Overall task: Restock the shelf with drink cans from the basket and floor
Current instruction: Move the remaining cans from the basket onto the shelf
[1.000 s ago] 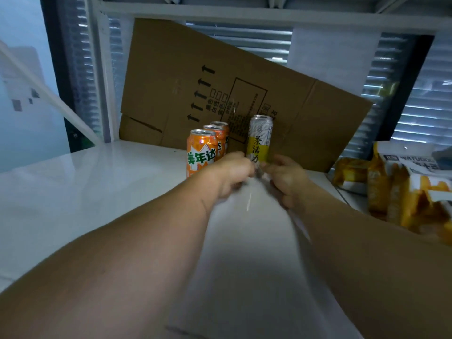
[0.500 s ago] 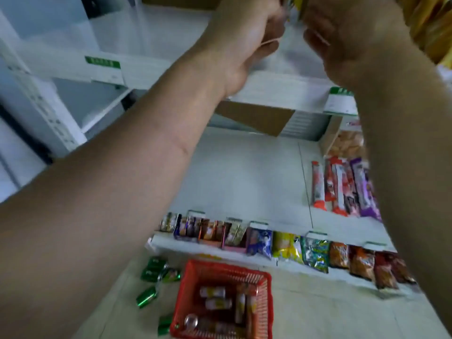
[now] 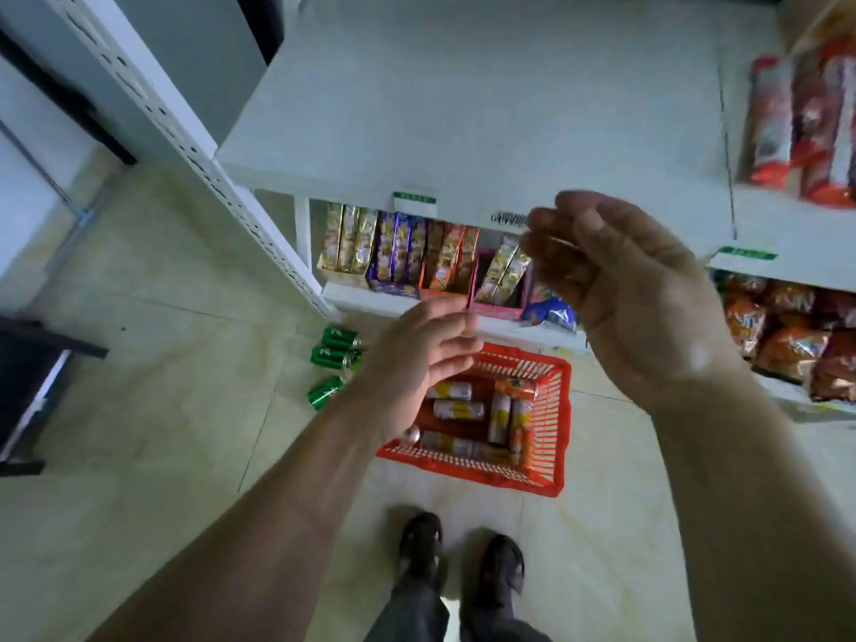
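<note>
Red basket (image 3: 553, 410) sits on the floor tiles (image 3: 162, 363) below the shelf (image 3: 463, 108), holding maybe seven cans (image 3: 456, 409), though the blur makes the count shaky. Three green cans (image 3: 340, 338) lie on the tiles just left of it. Left hand (image 3: 417, 363) hovers over the basket, fingers loosely spread, holding nothing. Right hand (image 3: 620, 289) is higher, relaxed and cupped, also empty.

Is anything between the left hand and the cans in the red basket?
Nothing visible. The left hand hangs open above the red basket, whose top is uncovered, with the cans lying loose inside. The right hand is off to the side, higher up, and holds nothing.
</note>
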